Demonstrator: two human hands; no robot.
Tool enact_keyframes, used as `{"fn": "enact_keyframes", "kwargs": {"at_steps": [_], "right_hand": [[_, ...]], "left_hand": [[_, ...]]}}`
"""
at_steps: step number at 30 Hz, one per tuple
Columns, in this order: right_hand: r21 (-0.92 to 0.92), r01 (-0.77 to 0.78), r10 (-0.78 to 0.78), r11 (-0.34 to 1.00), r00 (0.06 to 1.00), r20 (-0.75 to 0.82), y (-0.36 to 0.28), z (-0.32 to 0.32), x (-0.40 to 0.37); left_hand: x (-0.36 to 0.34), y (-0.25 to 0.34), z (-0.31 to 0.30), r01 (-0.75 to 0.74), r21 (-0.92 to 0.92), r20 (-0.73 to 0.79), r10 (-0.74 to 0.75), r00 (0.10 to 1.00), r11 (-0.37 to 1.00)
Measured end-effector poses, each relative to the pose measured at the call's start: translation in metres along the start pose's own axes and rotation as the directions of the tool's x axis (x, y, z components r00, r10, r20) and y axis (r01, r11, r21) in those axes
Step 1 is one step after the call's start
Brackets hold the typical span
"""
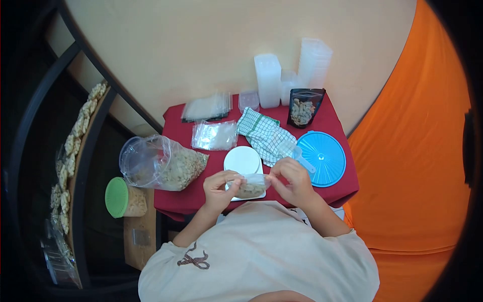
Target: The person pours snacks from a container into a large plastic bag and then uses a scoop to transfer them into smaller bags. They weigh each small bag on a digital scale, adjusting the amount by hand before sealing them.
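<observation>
Between my two hands is a small clear plastic bag [250,190] with pale pieces in its lower part. My left hand [220,190] pinches its left top corner, and my right hand [292,182] pinches the right one. The bag hangs over the near part of a white kitchen scale [242,160] with a round top. Just beyond my right hand, a clear scoop [305,160] lies on a blue ribbed lid [324,156]. A green-and-white checked cloth [266,135] lies behind the scale.
On the red tablecloth [221,162] are a tipped clear tub [181,168] of pale pieces, flat plastic bags [215,135], a black pouch [304,108] and stacked plastic containers [268,80]. A green-lidded jar [118,197] stands to the left, near a shelf of bagged goods [75,146].
</observation>
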State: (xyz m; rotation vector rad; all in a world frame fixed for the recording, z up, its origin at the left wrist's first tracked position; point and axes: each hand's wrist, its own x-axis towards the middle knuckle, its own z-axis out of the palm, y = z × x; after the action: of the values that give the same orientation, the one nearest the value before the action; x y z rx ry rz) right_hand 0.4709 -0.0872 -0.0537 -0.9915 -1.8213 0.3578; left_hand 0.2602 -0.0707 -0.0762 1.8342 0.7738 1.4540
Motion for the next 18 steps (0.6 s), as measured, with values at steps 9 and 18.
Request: {"fn": "enact_keyframes", "kwargs": {"at_steps": [9,18], "right_hand": [[0.212,-0.166,0.09,0.963,0.94,0.328,0.016,0.007,-0.016],[0.063,-0.078,0.063,0.995,0.975,0.215,0.033,-0.021,-0.022]], "left_hand": [[-0.019,0.0,0.021,0.226,0.054,0.061,-0.229,0.972,0.973],[-0.012,0.012,0.038,0.009,0.299,0.224,-0.079,0.971,0.954]]}}
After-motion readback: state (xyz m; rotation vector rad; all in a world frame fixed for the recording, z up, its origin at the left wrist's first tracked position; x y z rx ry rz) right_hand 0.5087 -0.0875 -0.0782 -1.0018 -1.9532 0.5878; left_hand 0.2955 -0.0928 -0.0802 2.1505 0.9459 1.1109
